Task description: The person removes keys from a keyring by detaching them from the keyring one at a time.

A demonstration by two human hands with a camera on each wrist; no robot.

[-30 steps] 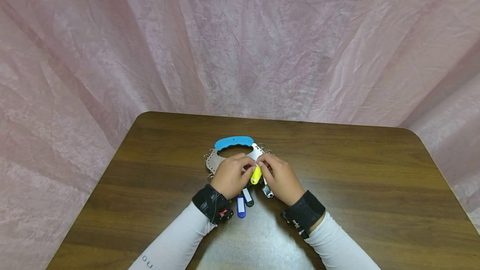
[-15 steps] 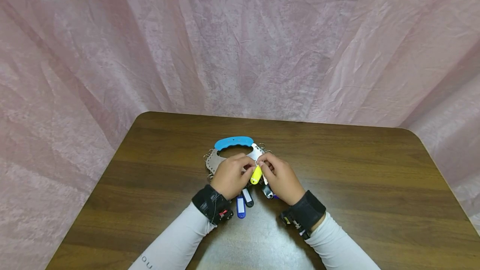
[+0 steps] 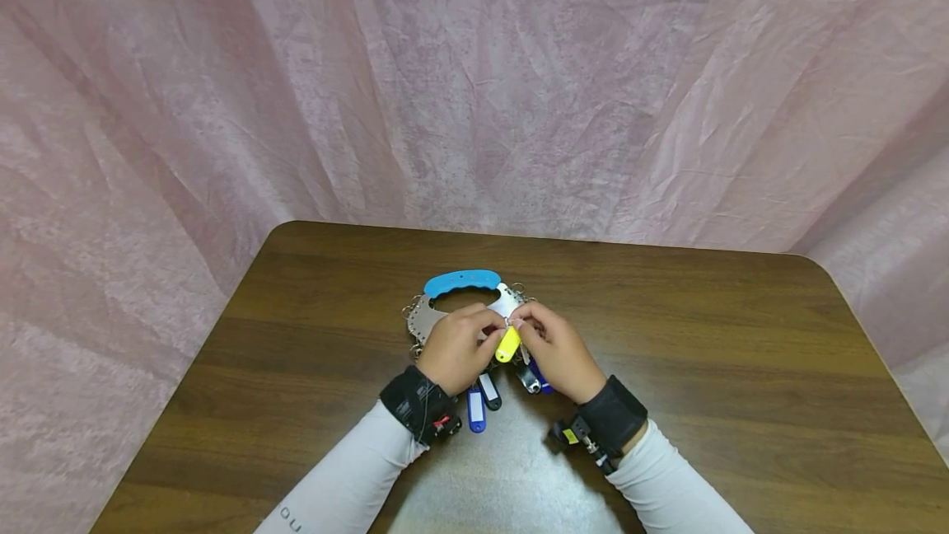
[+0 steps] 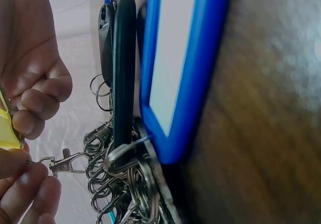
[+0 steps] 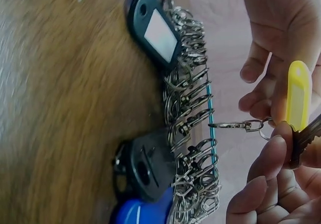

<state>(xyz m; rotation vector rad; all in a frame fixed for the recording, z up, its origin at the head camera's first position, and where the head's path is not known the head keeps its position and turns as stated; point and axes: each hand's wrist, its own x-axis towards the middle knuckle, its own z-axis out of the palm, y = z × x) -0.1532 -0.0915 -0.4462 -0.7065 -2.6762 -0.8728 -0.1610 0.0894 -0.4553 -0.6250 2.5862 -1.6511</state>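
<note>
Two bare hands, both occupied: left hand (image 3: 460, 348), thumb and finger pinched on a small ring (image 5: 264, 132) joined to a clasp (image 5: 233, 126); right hand (image 3: 561, 353), fingers curled about the ringed end of a yellow tag (image 3: 507, 344). Whether it also grips the adjoining key (image 5: 307, 139): cannot tell. Location: tag held between the hands over the near rim of a metal plate (image 3: 424, 321), nearer the table's (image 3: 704, 353) far-left corner than its far-right. Risks, as judged: thin ring slipping if the fingertips loosen, dropping tag and key; clasp snagging on crowded neighbours if pulled sideways; plate sliding if tugged. Materials: tag glossy, seemingly plastic, rounded at the tip; key flat, toothed; plate grey, smooth, rim-pierced; handle (image 3: 463, 280) blue, arched, scalloped inside; blue tag (image 3: 476, 410) white-labelled, oblong; table wood-grained; curtain (image 3: 474, 89) pink, crushed, softly folded.
</note>
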